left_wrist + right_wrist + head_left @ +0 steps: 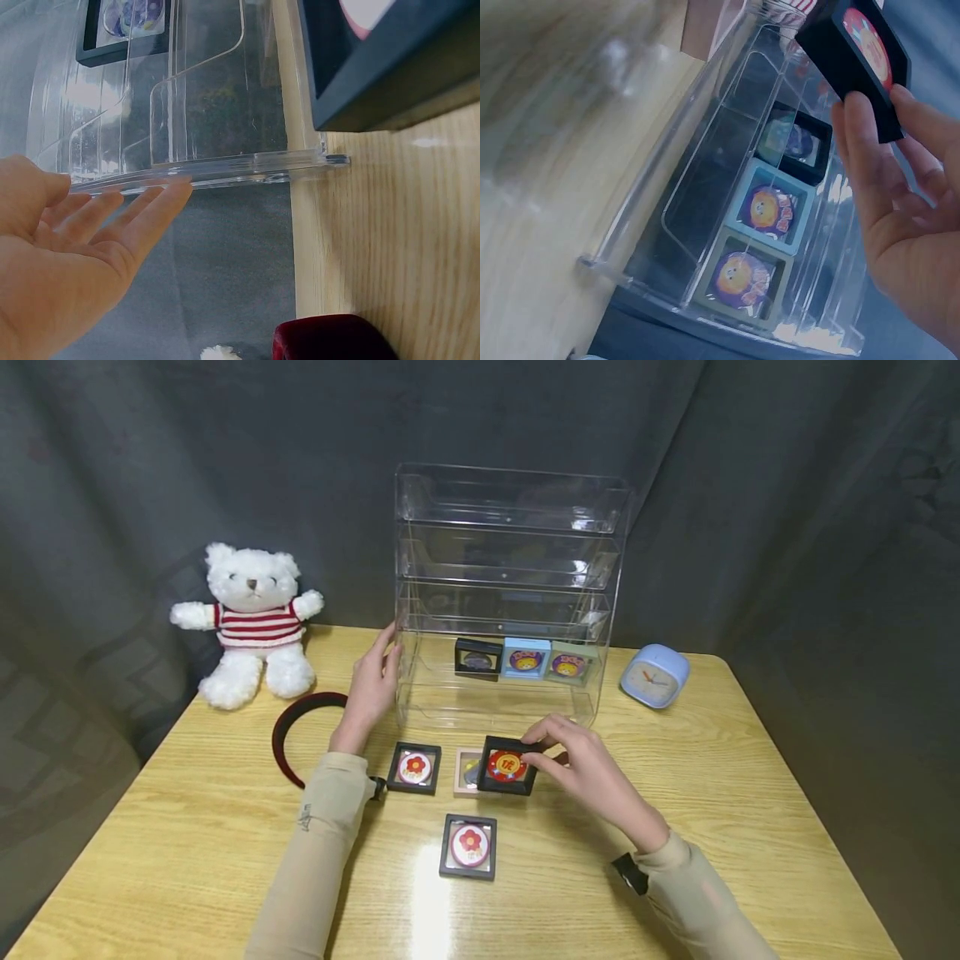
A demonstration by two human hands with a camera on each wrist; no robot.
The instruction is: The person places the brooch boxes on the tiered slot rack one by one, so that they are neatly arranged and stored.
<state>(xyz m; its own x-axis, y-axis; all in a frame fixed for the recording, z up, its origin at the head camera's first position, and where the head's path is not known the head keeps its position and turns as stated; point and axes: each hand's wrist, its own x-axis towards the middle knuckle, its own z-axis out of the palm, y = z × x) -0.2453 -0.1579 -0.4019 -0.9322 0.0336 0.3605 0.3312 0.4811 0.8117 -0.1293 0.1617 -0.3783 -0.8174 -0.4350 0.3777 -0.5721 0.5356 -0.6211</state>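
My right hand (588,772) pinches a black square display frame (507,766) with a red and yellow round badge inside, by its right edge. It is held above the table, partly covering a pink frame (463,772). My left hand (372,685) touches the left side of the clear tiered rack (498,718) with its fingers extended. Inside the rack's lower tier stand a black frame (799,144), a light blue frame (769,206) and a grey-green frame (742,277). Two black frames with red-flower badges, one nearer the rack (415,768) and one nearer me (468,847), lie on the table.
A white teddy bear (258,627) in a striped sweater sits at the back left. The dark red headband (283,739) lies beside my left forearm. On the right stands a blue clock (655,677). A dark curtain (510,410) hangs behind the wooden table (675,793).
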